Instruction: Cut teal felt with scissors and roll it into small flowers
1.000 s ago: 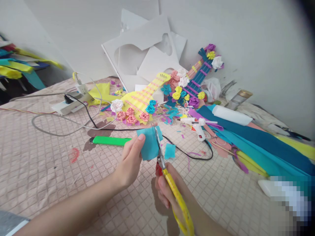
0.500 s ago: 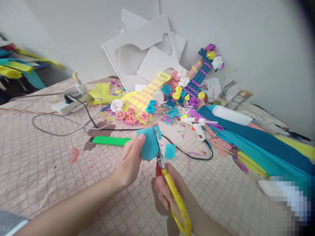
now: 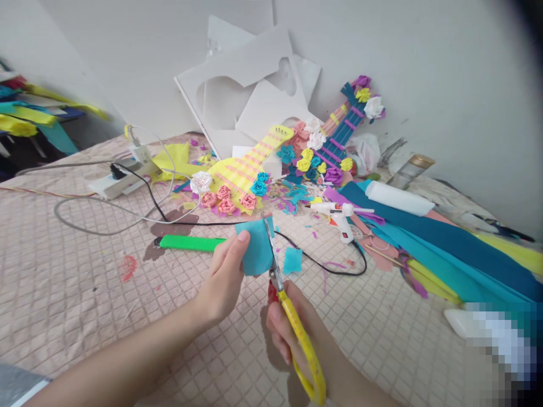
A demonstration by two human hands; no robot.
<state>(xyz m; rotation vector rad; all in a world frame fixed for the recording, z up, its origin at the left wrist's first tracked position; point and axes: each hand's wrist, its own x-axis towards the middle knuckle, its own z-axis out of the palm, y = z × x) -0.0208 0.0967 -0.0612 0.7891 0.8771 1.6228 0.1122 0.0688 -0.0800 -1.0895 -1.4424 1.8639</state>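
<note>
Between thumb and fingers, my left hand [image 3: 227, 271] pinches a piece of turquoise crepe paper [image 3: 257, 249]. My right hand [image 3: 292, 325] is wrapped round the handles of scissors [image 3: 302, 333], one handle yellow and the other partly showing red. The scissor blades lie along the paper's right edge, with a narrow strip of paper just beyond them. A small turquoise paper square [image 3: 292, 260] lies on the cloth to the right of the blades. Left of my left hand rests a green utility knife [image 3: 190, 243].
A yellow paper guitar [image 3: 241, 169] with flowers lies behind, and a blue one [image 3: 339, 135] leans near the wall. A glue gun [image 3: 337, 215] and its black cord are to the right, beside crepe sheets [image 3: 445, 243]. A power strip [image 3: 121, 178] sits at left.
The scissor blades have drawn closer together along the paper's right edge, and the yellow handle has shifted slightly left. My left hand holds the paper in the same place.
</note>
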